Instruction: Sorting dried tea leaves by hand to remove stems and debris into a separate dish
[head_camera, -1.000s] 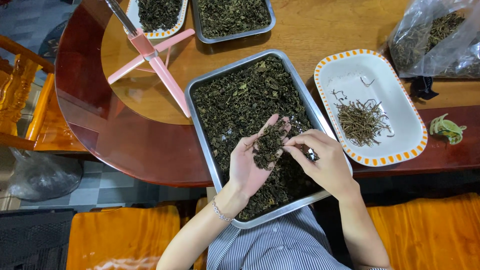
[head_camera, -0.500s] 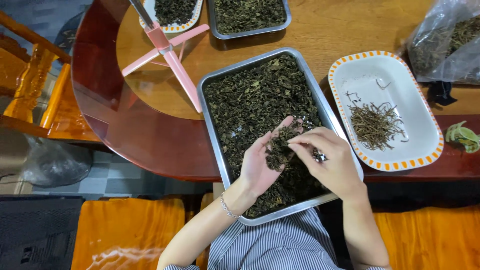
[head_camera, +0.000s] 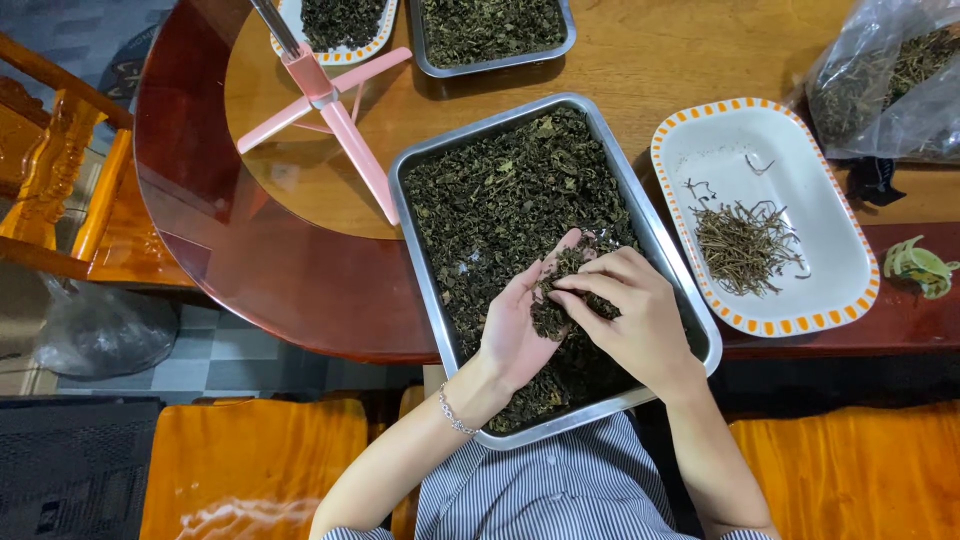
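Observation:
A steel tray (head_camera: 425, 255) full of dark dried leaves (head_camera: 500, 200) lies on the wooden table in front of me. My left hand (head_camera: 515, 325) is cupped palm-up over the tray's near half, holding a small heap of those leaves. My right hand (head_camera: 635, 320) rests against it, fingertips pinching into the heap in the left palm. To the right stands a white oval dish with an orange-dotted rim (head_camera: 830, 190) holding a small pile of thin brown stems (head_camera: 745, 245).
A pink tripod stand (head_camera: 330, 105) sits on the table at upper left. Another steel tray (head_camera: 490, 30) and a dish (head_camera: 335, 25) of leaves lie at the far edge. A clear plastic bag of stems (head_camera: 890, 85) is at upper right. Wooden chair (head_camera: 60, 170) at left.
The view has shifted, so everything sits further right in frame. My right fingers have closed further over the leaf heap in my left palm.

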